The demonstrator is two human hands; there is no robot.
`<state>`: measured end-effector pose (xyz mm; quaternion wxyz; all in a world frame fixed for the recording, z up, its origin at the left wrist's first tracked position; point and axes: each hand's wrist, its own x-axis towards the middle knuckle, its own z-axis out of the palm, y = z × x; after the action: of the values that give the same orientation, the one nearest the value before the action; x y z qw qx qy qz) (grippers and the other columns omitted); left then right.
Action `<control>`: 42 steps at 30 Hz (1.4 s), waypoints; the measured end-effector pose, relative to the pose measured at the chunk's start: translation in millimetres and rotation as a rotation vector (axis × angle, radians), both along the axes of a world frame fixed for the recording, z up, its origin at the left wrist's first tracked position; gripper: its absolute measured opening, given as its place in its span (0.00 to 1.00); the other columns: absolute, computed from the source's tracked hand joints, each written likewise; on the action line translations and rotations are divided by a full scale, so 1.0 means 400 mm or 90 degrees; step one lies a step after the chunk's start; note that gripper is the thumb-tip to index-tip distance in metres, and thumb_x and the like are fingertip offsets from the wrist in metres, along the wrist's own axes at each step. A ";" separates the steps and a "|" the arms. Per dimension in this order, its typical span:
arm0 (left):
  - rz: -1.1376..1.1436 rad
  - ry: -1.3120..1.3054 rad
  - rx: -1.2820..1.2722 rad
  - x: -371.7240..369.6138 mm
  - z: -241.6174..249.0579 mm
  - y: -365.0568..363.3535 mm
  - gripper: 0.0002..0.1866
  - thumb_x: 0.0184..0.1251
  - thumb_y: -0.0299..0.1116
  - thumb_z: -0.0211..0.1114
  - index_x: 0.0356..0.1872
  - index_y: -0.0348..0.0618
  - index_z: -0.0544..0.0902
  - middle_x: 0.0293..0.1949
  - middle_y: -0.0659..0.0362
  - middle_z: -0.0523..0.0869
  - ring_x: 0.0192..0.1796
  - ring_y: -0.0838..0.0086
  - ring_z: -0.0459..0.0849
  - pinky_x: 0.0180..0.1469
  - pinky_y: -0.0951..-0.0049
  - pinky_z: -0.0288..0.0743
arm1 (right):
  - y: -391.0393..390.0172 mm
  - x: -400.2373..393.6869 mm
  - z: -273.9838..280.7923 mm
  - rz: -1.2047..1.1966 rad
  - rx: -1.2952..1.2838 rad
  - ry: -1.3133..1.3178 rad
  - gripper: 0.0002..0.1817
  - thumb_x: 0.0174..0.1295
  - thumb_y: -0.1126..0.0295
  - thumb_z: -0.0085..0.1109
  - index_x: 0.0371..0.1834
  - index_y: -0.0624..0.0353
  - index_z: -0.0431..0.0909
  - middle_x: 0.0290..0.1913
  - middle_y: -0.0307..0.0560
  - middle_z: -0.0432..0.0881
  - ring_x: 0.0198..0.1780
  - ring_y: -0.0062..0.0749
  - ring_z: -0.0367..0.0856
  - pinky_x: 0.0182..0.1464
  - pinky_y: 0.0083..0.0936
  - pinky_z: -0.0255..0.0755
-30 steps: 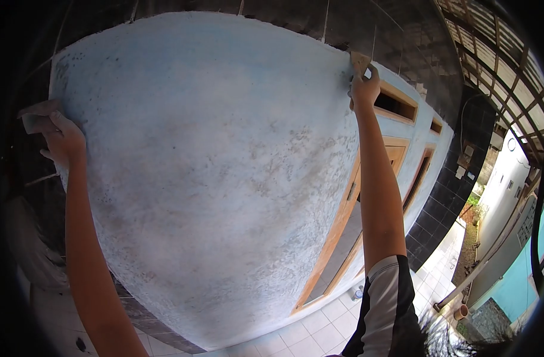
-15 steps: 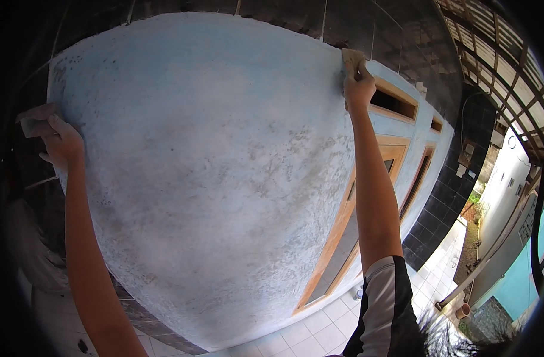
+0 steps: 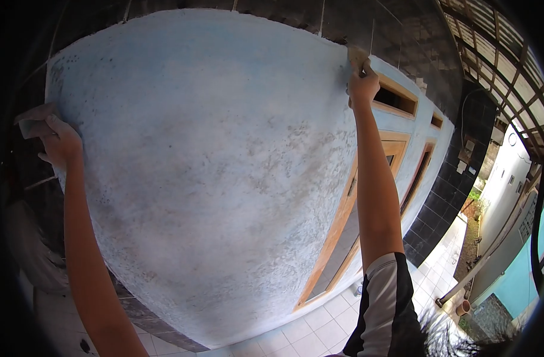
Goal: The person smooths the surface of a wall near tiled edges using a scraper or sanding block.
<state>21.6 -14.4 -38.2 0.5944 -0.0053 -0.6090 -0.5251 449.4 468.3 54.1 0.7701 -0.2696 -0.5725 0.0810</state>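
Wall: a broad pale-blue plastered wall (image 3: 212, 178), mottled grey and worn, fills the view; both arms reach up against it, one hand at each upper side.
Wooden frames: orange-brown door and window frames (image 3: 343, 220) run away to the right, below and beyond the right hand.
Floor: white tiles (image 3: 319, 327) lie far below both hands.
Left hand: the left hand (image 3: 60, 143) is raised at the wall's left edge, fingers curled and pinching a folded brownish sheet (image 3: 35, 119), probably sandpaper, which sticks out up and to the left of the knuckles.
Right hand: the right hand (image 3: 363, 88) is stretched high to the wall's top right corner, fingers closed on a small tan pad (image 3: 356, 57), pressing it flat to the plaster just above the fingertips.
Pad's lie: it sits at the top edge of the blue surface, right below the dark tiles (image 3: 403, 35); its long side seems to run up and down, though it is too small to be sure.
Key relation: the blue surface spreads down and left from the right hand's grip; the right hand is the one working its piece on the wall, while the left hand's sheet hangs off the side edge.
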 end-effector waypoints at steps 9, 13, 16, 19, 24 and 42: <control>0.030 0.065 0.031 0.021 0.010 0.011 0.37 0.78 0.58 0.35 0.73 0.38 0.65 0.70 0.47 0.73 0.73 0.49 0.68 0.79 0.39 0.36 | -0.035 -0.017 0.000 -0.070 0.064 0.000 0.21 0.61 0.64 0.62 0.56 0.63 0.84 0.41 0.67 0.86 0.45 0.59 0.87 0.48 0.42 0.79; 0.016 0.049 0.037 0.009 0.000 0.010 0.37 0.78 0.58 0.35 0.73 0.38 0.66 0.71 0.47 0.72 0.74 0.49 0.68 0.78 0.38 0.36 | -0.048 -0.024 0.004 -0.042 0.042 0.008 0.22 0.62 0.61 0.64 0.57 0.61 0.83 0.40 0.66 0.87 0.45 0.58 0.87 0.48 0.43 0.79; 0.017 0.054 0.029 0.011 0.008 0.009 0.37 0.78 0.58 0.35 0.72 0.36 0.67 0.71 0.46 0.72 0.74 0.49 0.67 0.78 0.37 0.36 | -0.092 -0.029 0.002 -0.052 0.032 0.000 0.23 0.62 0.60 0.64 0.56 0.61 0.84 0.40 0.65 0.87 0.46 0.58 0.86 0.48 0.44 0.78; 0.022 0.060 0.027 0.029 0.006 0.012 0.38 0.78 0.58 0.35 0.72 0.35 0.67 0.70 0.45 0.72 0.74 0.48 0.67 0.78 0.37 0.36 | -0.013 -0.021 -0.001 -0.107 0.099 -0.002 0.23 0.62 0.60 0.64 0.57 0.61 0.83 0.41 0.65 0.86 0.46 0.59 0.86 0.49 0.45 0.78; 0.030 0.091 0.055 0.045 0.017 0.024 0.37 0.78 0.57 0.36 0.71 0.33 0.68 0.70 0.43 0.71 0.74 0.46 0.66 0.77 0.34 0.35 | -0.066 0.023 -0.044 -0.003 0.119 -0.030 0.24 0.67 0.64 0.58 0.62 0.65 0.78 0.39 0.65 0.86 0.36 0.51 0.87 0.41 0.37 0.79; -1.335 -0.461 0.287 0.999 -0.989 0.069 0.30 0.78 0.55 0.42 0.64 0.40 0.75 0.71 0.53 0.70 0.70 0.66 0.71 0.71 0.52 0.59 | -0.747 0.130 -1.124 0.650 -0.092 -0.545 0.26 0.63 0.78 0.61 0.66 0.64 0.70 0.39 0.56 0.87 0.32 0.48 0.86 0.34 0.34 0.78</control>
<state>421.4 13.1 -433.6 -0.3632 -0.2540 -0.3317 -0.8328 501.5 169.4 -395.7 0.3199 -0.0237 -0.8764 0.3593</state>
